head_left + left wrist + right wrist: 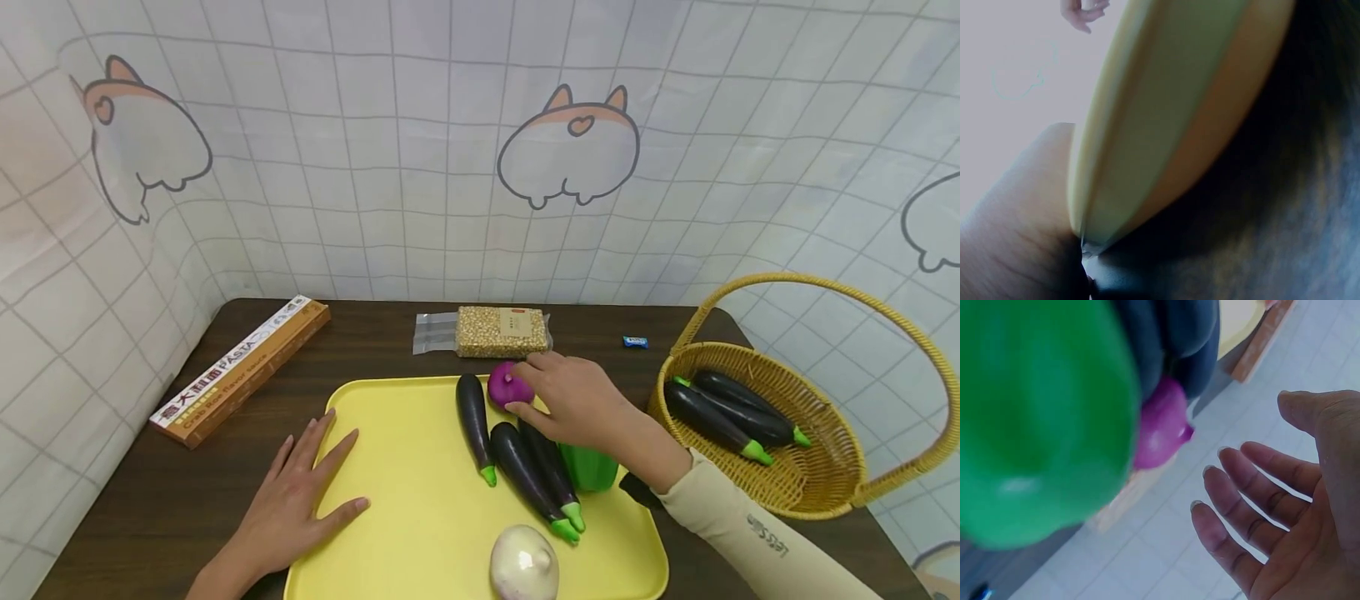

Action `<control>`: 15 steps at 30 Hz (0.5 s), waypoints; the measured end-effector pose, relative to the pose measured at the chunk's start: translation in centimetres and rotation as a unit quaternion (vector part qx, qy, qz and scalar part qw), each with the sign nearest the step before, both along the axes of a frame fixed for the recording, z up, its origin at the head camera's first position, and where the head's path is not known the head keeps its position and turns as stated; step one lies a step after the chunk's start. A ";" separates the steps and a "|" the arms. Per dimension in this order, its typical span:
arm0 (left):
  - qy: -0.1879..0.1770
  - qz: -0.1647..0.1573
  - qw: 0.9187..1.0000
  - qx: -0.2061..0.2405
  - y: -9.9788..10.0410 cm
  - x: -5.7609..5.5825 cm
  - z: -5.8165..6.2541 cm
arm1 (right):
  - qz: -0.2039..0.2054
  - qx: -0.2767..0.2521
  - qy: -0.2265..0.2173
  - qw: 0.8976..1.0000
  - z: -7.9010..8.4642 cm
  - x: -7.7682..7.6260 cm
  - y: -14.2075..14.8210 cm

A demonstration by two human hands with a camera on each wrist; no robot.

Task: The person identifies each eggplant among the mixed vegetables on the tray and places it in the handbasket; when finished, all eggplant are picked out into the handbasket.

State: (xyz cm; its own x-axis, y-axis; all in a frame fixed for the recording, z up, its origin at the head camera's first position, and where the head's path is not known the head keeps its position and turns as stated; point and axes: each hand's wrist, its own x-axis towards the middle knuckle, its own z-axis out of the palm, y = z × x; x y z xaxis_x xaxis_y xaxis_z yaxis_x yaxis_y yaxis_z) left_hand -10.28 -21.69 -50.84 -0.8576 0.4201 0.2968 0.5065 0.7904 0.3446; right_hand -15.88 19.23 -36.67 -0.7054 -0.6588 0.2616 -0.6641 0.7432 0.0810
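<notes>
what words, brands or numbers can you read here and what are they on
"意大利面 PASTA": white strip of the long box
"Crab Roe flavor sauce": brown side of that box, small and slightly soft
"Let'sSlim", as best I can read it: sleeve on the right arm
Too small to read: the label on the grain bag, the print on the blue packet, the box's smaller print

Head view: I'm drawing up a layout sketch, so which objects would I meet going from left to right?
Pasta box → leftmost eggplant → purple onion → green bell pepper → small blue wrapped packet → yellow wicker basket.
</notes>
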 end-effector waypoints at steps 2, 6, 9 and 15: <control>0.001 0.001 1.000 0.000 0.0 0.1 0.0 | 0.013 -0.005 -0.002 1.000 -0.1 -0.2 -1.1; 0.003 0.002 1.000 -0.001 -0.1 0.2 0.0 | 0.016 -0.003 -0.018 1.000 -0.3 -0.6 -3.0; 0.004 0.000 1.000 -0.002 0.0 0.1 0.1 | 0.015 0.002 -0.027 1.000 -0.7 -0.8 -4.0; 0.005 0.001 1.000 -0.002 -0.1 0.0 0.1 | 0.017 0.024 -0.019 0.999 -1.7 -1.3 -5.2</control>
